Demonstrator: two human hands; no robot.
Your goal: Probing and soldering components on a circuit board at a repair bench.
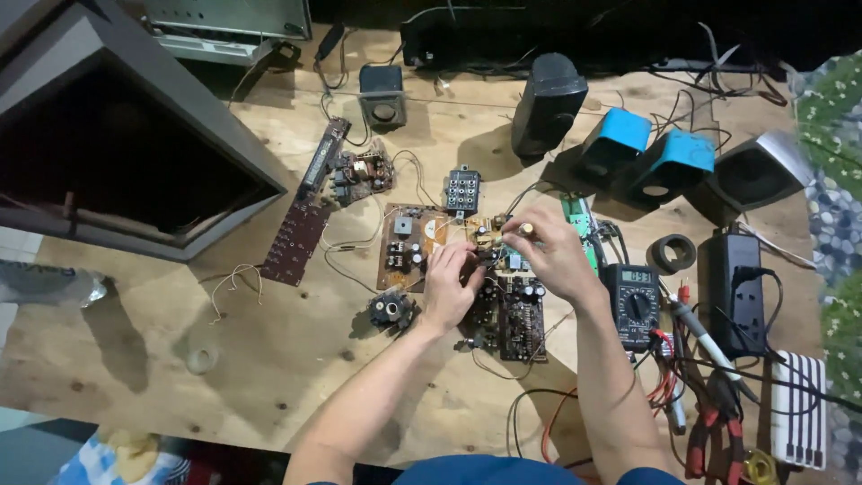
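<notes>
Two hands over the circuit board: my left hand rests curled on its middle, my right hand pinches a small part above the board's right edge, just beside the left fingertips.

From here my left hand and right hand cover the middle of the circuit board, so I can't tell what the fingertips pinch. The multimeter reading is too small. Pliers and the white power strip run off the bottom edge, possibly tangled in wires.
</notes>
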